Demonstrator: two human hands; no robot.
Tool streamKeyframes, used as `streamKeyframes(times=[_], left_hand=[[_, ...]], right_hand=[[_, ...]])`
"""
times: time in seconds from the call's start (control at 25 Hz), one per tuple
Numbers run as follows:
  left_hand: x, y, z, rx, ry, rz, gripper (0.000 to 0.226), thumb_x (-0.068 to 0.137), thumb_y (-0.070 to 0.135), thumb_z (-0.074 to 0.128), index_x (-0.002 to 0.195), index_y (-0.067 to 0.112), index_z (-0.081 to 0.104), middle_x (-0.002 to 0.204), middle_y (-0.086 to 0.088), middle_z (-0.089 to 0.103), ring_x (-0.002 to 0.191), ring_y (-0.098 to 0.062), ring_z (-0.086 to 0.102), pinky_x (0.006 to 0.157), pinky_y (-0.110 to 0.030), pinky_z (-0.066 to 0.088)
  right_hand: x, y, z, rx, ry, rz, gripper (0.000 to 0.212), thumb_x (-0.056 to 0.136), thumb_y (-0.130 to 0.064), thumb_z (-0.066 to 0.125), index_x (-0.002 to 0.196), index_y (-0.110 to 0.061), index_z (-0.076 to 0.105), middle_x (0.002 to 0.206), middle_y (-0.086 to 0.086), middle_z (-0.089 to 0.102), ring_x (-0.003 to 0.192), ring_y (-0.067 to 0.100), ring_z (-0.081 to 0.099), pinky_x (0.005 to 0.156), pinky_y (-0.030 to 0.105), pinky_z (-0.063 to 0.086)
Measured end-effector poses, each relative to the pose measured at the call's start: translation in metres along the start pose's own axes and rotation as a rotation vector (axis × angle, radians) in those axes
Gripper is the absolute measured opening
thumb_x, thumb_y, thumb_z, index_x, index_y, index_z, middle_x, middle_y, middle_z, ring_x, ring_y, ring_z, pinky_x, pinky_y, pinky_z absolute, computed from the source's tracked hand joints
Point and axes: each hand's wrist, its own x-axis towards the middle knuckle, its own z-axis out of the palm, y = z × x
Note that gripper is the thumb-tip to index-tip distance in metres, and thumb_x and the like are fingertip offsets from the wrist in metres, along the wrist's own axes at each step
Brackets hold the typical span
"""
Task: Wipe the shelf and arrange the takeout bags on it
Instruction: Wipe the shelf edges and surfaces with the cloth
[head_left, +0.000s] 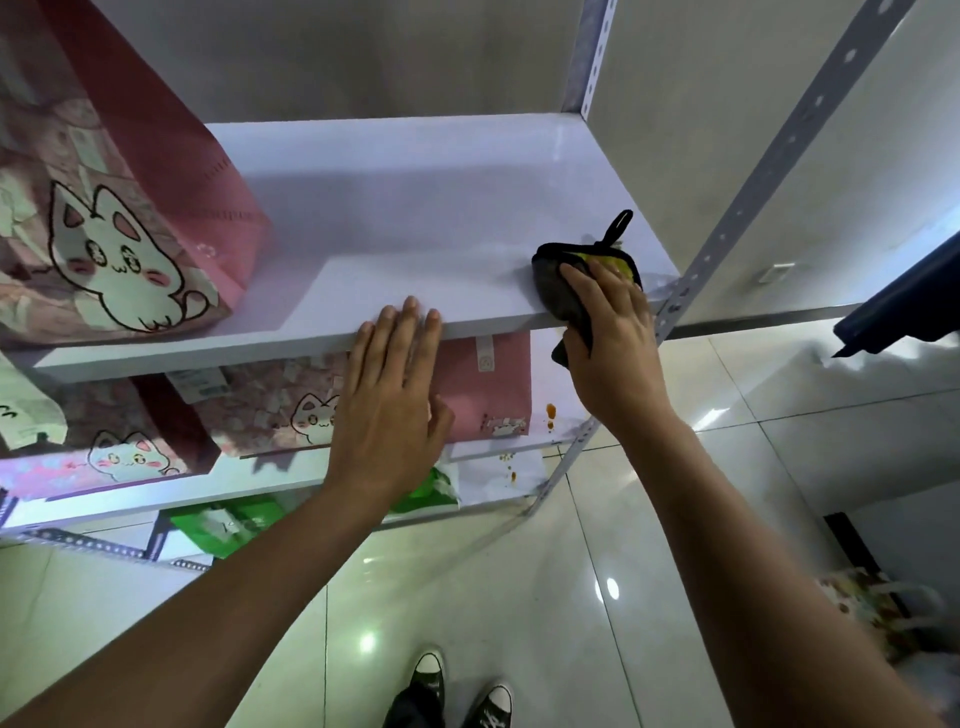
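Left hand nearest: flat, fingers spread, palm on the front lip of the shelf, gripping nothing. Right hand is clamped on a dark cloth with a yellow face, pressed over the shelf's front right corner, part of it hanging off the edge. One pink cat bag stands upright at the left end, well apart from the cloth; more bags sit on the tier below. Orange spots on the lower tiers at right, probably sauce, too small to tell.

Risks:
- Cloth half off the edge: a sideways stroke could drop it or flick grime onto the bags below.
- A long sweep left could bump the upright bag and tip it.
- Leaning on the lip may rock the rack.
- Lower spots get missed.
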Motion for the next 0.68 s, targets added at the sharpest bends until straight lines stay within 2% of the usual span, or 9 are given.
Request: streamKeyframes(times=[0.2,0.36,0.44,0.48,0.52,0.6,0.68], left_hand=[[-0.039,0.012,0.045,-0.156,-0.013,0.071,0.083,0.085,0.015,0.063,0.157,0.011,0.023,0.167,-0.011,0.012,0.154,-0.029,0.009,0.122,-0.050,0.021],[-0.071,0.016,0.105,-0.209,-0.160,0.078,0.081,0.085,0.015,0.060,0.158,0.013,0.023,0.166,-0.009,0.017,0.153,-0.029,0.014,0.121,-0.050,0.025],[-0.082,0.017,0.131,-0.224,-0.217,0.089,0.081,0.085,0.015,0.059,0.158,0.014,0.023,0.165,-0.008,0.021,0.153,-0.029,0.016,0.121,-0.050,0.026],[-0.086,0.018,0.143,-0.224,-0.245,0.094,0.080,0.085,0.015,0.058,0.158,0.014,0.023,0.165,-0.007,0.020,0.153,-0.029,0.017,0.121,-0.049,0.025],[-0.091,0.021,0.157,-0.228,-0.267,0.092,0.080,0.086,0.016,0.057,0.158,0.014,0.023,0.165,-0.007,0.020,0.153,-0.028,0.017,0.122,-0.048,0.024],[-0.096,0.025,0.183,-0.233,-0.294,0.084,0.077,0.085,0.019,0.055,0.157,0.014,0.027,0.165,-0.006,0.021,0.152,-0.028,0.020,0.122,-0.044,0.021],[-0.098,0.029,0.207,-0.229,-0.319,0.085,0.074,0.084,0.022,0.051,0.155,0.014,0.031,0.163,-0.006,0.027,0.150,-0.029,0.026,0.119,-0.043,0.021]], right_hand=[[-0.026,0.000,-0.004,0.055,0.063,0.016,0.063,0.089,-0.001,0.052,0.149,-0.020,0.047,0.157,0.003,0.038,0.144,0.029,0.033,0.119,0.044,0.031],[-0.076,0.016,0.002,0.107,0.091,0.043,0.061,0.093,0.003,0.052,0.150,-0.015,0.045,0.160,0.005,0.034,0.148,0.026,0.030,0.122,0.034,0.026],[-0.110,0.031,0.013,0.147,0.092,0.097,0.059,0.094,0.005,0.052,0.149,-0.014,0.046,0.159,0.004,0.035,0.147,0.024,0.032,0.120,0.034,0.030],[-0.126,0.040,0.021,0.166,0.085,0.142,0.060,0.093,0.007,0.053,0.149,-0.014,0.047,0.158,0.003,0.036,0.145,0.024,0.035,0.117,0.029,0.034],[-0.141,0.051,0.032,0.197,0.076,0.197,0.061,0.092,0.010,0.052,0.148,-0.014,0.048,0.157,0.003,0.038,0.142,0.024,0.038,0.111,0.019,0.036],[-0.166,0.074,0.056,0.266,0.048,0.314,0.063,0.091,0.014,0.051,0.147,-0.015,0.050,0.154,0.003,0.041,0.140,0.023,0.042,0.100,0.001,0.033],[-0.186,0.094,0.080,0.295,0.023,0.415,0.063,0.092,0.013,0.049,0.146,-0.019,0.051,0.153,-0.001,0.043,0.140,0.019,0.042,0.098,-0.002,0.030]])
